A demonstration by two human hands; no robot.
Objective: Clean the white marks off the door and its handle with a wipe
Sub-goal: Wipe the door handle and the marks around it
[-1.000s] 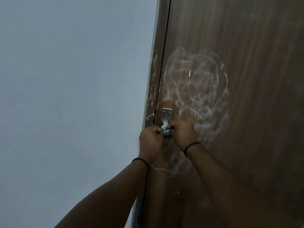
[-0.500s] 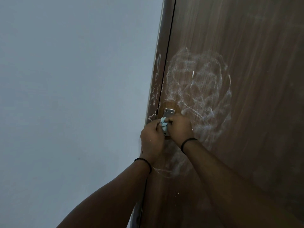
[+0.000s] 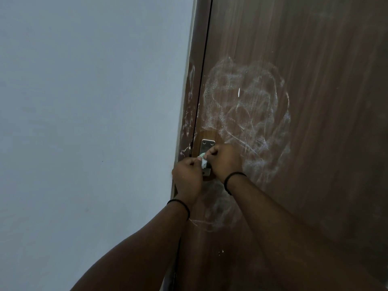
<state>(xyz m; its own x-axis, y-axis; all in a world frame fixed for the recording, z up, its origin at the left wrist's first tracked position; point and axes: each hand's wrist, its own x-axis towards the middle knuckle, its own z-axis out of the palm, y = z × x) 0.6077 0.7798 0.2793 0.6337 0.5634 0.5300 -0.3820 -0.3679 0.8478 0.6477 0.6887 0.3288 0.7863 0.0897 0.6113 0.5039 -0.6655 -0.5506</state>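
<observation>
While hands pinch crumpled wipe, chalky swirls smear woodgrain door.

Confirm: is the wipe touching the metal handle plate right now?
Touching. In the head view, the wipe, pinched between the left hand and right hand, lies against the handle plate with no gap visible.

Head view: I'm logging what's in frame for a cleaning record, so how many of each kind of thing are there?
Hands: 2, left hand and right hand
Wristbands: 2, left and right
Wipe: 1
Handle plate: 1
Door: 1
Wall: 1
Total: 8
</observation>
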